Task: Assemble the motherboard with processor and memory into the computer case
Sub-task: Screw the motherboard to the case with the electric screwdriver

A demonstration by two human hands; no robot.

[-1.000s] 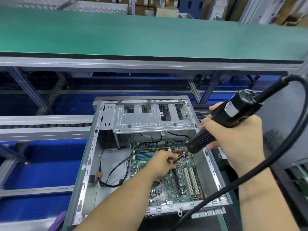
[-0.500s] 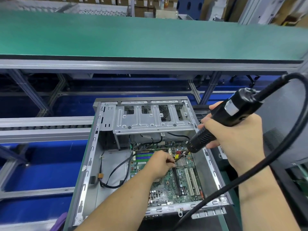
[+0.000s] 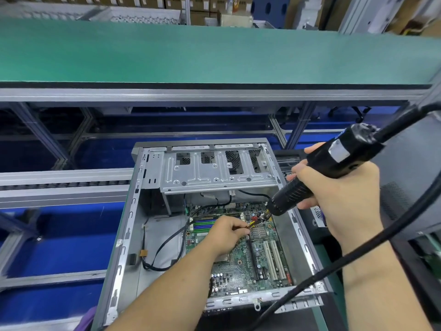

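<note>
Head view shows one open grey metal computer case (image 3: 124, 235) lying on its side, with one green motherboard (image 3: 241, 263) flat on its floor, toward the right wall. Two bare hands are at work. The right hand (image 3: 341, 194) has its fingers wrapped round one black electric screwdriver (image 3: 317, 177), which tilts down to the left so its tip sits over the top part of the board. The left hand (image 3: 226, 235) reaches in from below, and its fingertips (image 3: 245, 231) are pinched together right by the screwdriver tip. What they pinch is too small to make out.

On the board I count two white long slots (image 3: 274, 259) side by side, one silver ribbed heat block (image 3: 261, 231) and one group of blue and green memory slots (image 3: 202, 225). The left hand and arm cover the middle of the board, so the processor spot is mostly hidden. One silver metal drive cage (image 3: 214, 170) spans the top of the case and hides what sits under it.

One thin black wire (image 3: 164, 247) loops over the bare case floor on the left. One thick black power cord (image 3: 334, 266) runs from the screwdriver's back end, curves right, and crosses in front of the case's bottom right corner. One long green work shelf (image 3: 214, 51) runs behind. Brown boxes (image 3: 198, 5) far back are blurry and cut off.
</note>
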